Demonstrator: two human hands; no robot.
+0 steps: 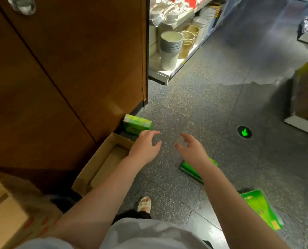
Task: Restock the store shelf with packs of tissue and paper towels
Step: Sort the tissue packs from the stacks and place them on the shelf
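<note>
A speckled dark floor (212, 105) fills most of the view, with a tall brown wooden cabinet (59, 69) rising on the left and a white store shelf (169, 74) behind it, stocked with stacked pale bins (170, 49) and woven baskets (186, 44). Against the cabinet's foot lies an opened cardboard box (103, 162), its inside bare as far as it shows; another carton (4, 212) sits at the lower left corner. Three green tissue packs lie on the floor: one pack (137, 124) stands just beside the cabinet's corner, a second pack (191, 170) lies flat near the middle, partly hidden by the right forearm, and a third pack (262, 209) lies flat at the lower right, well apart from the others. The person's left hand (146, 146) and right hand (191, 150) both reach forward over the floor with fingers spread and curled, grasping nothing; the left hand's fingertips overlap the first pack in view, though contact cannot be told. A sandalled foot (144, 203) shows below, and a small green arrow mark (244, 132) glows on the floor.
</note>
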